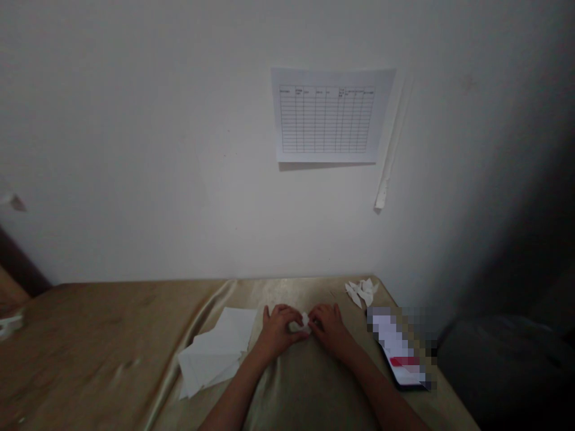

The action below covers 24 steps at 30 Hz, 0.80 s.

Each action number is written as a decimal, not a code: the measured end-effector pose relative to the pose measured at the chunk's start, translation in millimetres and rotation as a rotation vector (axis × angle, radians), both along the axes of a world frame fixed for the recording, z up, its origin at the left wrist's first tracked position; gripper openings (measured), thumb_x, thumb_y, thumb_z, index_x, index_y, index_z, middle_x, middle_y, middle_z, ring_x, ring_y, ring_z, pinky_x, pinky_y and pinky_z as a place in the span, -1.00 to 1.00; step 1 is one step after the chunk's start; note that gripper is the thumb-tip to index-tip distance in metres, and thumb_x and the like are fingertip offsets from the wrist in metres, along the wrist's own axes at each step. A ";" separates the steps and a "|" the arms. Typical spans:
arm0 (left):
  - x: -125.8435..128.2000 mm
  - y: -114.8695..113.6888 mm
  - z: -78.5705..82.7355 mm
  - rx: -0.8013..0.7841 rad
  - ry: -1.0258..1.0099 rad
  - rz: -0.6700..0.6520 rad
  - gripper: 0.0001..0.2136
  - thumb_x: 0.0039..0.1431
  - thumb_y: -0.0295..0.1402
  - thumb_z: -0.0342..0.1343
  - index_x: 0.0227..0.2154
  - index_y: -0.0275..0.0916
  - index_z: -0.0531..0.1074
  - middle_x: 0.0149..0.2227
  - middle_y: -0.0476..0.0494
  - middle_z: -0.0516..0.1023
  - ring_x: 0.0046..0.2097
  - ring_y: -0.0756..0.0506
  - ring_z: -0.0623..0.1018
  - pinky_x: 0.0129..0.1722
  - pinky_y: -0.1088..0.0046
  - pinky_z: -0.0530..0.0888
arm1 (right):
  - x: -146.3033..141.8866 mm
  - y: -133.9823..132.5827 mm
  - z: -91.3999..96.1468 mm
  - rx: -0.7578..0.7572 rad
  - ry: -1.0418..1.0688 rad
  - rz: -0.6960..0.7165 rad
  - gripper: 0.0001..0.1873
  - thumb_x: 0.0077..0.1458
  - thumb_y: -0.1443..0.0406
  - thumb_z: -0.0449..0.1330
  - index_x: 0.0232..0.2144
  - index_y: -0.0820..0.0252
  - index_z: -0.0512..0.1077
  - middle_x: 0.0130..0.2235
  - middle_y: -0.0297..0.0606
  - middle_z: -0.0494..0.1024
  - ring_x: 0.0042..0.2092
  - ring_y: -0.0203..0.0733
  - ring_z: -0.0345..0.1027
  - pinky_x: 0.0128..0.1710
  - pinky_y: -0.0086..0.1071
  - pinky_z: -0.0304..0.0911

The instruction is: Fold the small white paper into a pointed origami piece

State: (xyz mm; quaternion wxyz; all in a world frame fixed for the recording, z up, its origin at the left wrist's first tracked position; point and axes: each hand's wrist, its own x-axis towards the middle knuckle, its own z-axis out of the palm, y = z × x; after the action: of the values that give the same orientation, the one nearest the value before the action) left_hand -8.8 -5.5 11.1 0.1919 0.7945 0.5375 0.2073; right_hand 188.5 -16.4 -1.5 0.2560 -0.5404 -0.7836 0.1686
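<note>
Between my two hands is a small piece of white paper [305,323], partly hidden by the fingers; its exact shape cannot be made out. My left hand [281,326] pinches it from the left with thumb and fingertips. From the right, my right hand [330,326] closes its fingertips on the same paper. Both hands are low over the gold cloth of the table [309,383]. Left of my left hand lies a loose, fanned stack of white paper sheets [218,350]. Beyond my right hand sits a small heap of folded white paper pieces [363,291].
A phone [399,353], partly blurred out, lies along the table's right edge. Behind the table rises a white wall [157,149] with a printed table sheet [330,117] and a narrow white strip [392,155] on it. A dark shape [503,365] stands at the right.
</note>
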 end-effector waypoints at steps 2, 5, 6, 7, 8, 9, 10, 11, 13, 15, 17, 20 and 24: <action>2.3 -1.1 -0.3 0.014 -0.012 0.012 -0.75 0.01 -0.06 0.31 -0.26 0.01 0.57 0.01 0.00 0.61 0.19 -0.24 0.39 0.29 -0.31 -0.18 | -1.2 -0.2 -1.1 0.014 0.007 -0.013 -0.85 0.26 0.34 0.05 -0.20 0.11 0.42 -0.05 -0.23 0.52 0.10 -0.09 0.31 0.33 0.13 -0.28; 4.4 0.9 -3.8 0.035 -0.021 0.027 -0.77 0.05 -0.13 0.29 -0.22 0.01 0.55 0.00 0.00 0.61 0.17 -0.23 0.40 0.29 -0.30 -0.17 | -3.7 0.2 -1.4 0.020 -0.006 -0.030 -0.84 0.27 0.34 0.03 -0.20 0.12 0.41 -0.07 -0.21 0.53 0.09 -0.07 0.33 0.33 0.14 -0.24; 4.7 2.3 -5.4 0.042 -0.017 0.034 -0.77 0.06 -0.17 0.29 -0.19 0.01 0.55 0.01 0.00 0.60 0.18 -0.23 0.39 0.30 -0.30 -0.18 | -4.3 0.3 -1.2 0.016 -0.009 -0.034 -0.85 0.27 0.34 0.03 -0.20 0.12 0.41 -0.07 -0.20 0.53 0.09 -0.06 0.33 0.32 0.14 -0.23; 4.8 3.7 -6.9 0.047 -0.010 0.039 -0.77 0.06 -0.20 0.28 -0.18 0.02 0.55 0.02 0.00 0.59 0.18 -0.23 0.39 0.30 -0.29 -0.18 | -4.7 0.5 -1.0 0.012 -0.008 -0.038 -0.85 0.26 0.34 0.04 -0.20 0.13 0.41 -0.08 -0.20 0.53 0.09 -0.06 0.33 0.32 0.14 -0.22; 4.7 5.1 -8.4 0.052 -0.001 0.045 -0.78 0.08 -0.23 0.27 -0.18 0.03 0.56 0.03 0.00 0.59 0.18 -0.23 0.39 0.30 -0.28 -0.18 | -4.8 0.6 -0.7 0.009 -0.003 -0.040 -0.85 0.26 0.34 0.04 -0.20 0.13 0.41 -0.08 -0.20 0.53 0.09 -0.06 0.33 0.32 0.14 -0.22; 4.5 6.4 -9.7 0.056 0.007 0.053 -0.80 0.09 -0.26 0.26 -0.18 0.04 0.57 0.03 0.00 0.58 0.17 -0.22 0.39 0.30 -0.28 -0.17 | -4.4 0.5 -0.3 0.006 0.007 -0.040 -0.85 0.26 0.33 0.04 -0.20 0.13 0.41 -0.08 -0.21 0.53 0.08 -0.06 0.33 0.32 0.14 -0.23; 4.2 7.4 -10.7 0.060 0.013 0.059 -0.81 0.09 -0.28 0.25 -0.20 0.04 0.57 0.03 0.01 0.58 0.17 -0.22 0.39 0.30 -0.27 -0.16 | -3.6 0.4 0.2 0.003 0.022 -0.036 -0.84 0.27 0.32 0.03 -0.20 0.12 0.41 -0.09 -0.22 0.54 0.08 -0.07 0.33 0.33 0.14 -0.25; 4.0 8.1 -11.4 0.063 0.017 0.066 -0.82 0.10 -0.30 0.24 -0.21 0.05 0.58 0.03 0.02 0.59 0.16 -0.21 0.40 0.30 -0.27 -0.16 | -2.4 0.2 0.8 -0.001 0.040 -0.029 -0.84 0.28 0.30 0.03 -0.20 0.12 0.42 -0.09 -0.23 0.54 0.09 -0.08 0.33 0.34 0.14 -0.28; 3.8 8.6 -11.8 0.070 0.016 0.072 -0.81 0.12 -0.34 0.21 -0.21 0.06 0.59 0.02 0.04 0.59 0.16 -0.21 0.40 0.29 -0.28 -0.15 | 1.0 -0.1 2.5 -0.007 0.077 -0.014 -0.83 0.28 0.24 0.06 -0.17 0.10 0.43 -0.07 -0.24 0.54 0.10 -0.08 0.33 0.35 0.14 -0.36; 4.1 7.9 -11.0 0.074 0.006 0.072 -0.82 0.13 -0.35 0.19 -0.22 0.05 0.59 0.01 0.03 0.60 0.16 -0.21 0.39 0.29 -0.27 -0.13 | 5.0 -0.3 4.9 -0.020 0.098 0.000 -0.79 0.23 0.16 0.15 -0.13 0.07 0.45 -0.03 -0.25 0.54 0.13 -0.06 0.31 0.36 0.14 -0.45; 4.9 6.3 -9.2 0.081 -0.003 0.076 -0.84 0.16 -0.34 0.18 -0.25 0.03 0.60 -0.01 0.02 0.61 0.15 -0.20 0.40 0.29 -0.25 -0.12 | 8.2 -0.5 7.8 -0.030 0.102 0.014 -0.71 0.13 0.11 0.26 -0.11 0.05 0.47 -0.02 -0.25 0.54 0.14 -0.04 0.30 0.36 0.13 -0.49; 7.0 3.3 -6.7 0.091 0.003 0.077 -0.88 0.19 -0.31 0.17 -0.28 0.01 0.60 -0.03 0.02 0.62 0.13 -0.19 0.41 0.30 -0.23 -0.11 | 10.1 -1.2 11.8 -0.014 0.095 0.028 -0.70 0.10 0.13 0.28 -0.11 0.02 0.49 -0.04 -0.27 0.56 0.15 -0.03 0.29 0.35 0.12 -0.54; 10.0 -0.1 -7.3 0.113 0.024 0.063 -0.91 0.18 -0.28 0.19 -0.30 0.00 0.59 -0.02 0.01 0.61 0.14 -0.18 0.40 0.30 -0.23 -0.12 | 7.8 -1.7 12.1 0.008 0.077 0.017 -0.78 0.15 0.26 0.19 -0.13 0.03 0.51 -0.09 -0.30 0.59 0.13 -0.07 0.30 0.35 0.10 -0.60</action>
State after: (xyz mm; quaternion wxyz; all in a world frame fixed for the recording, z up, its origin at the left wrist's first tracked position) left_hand 1.2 -5.6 3.8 0.1335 0.7892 0.5521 0.2337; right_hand 196.3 -18.1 10.6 0.2867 -0.5259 -0.7784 0.1881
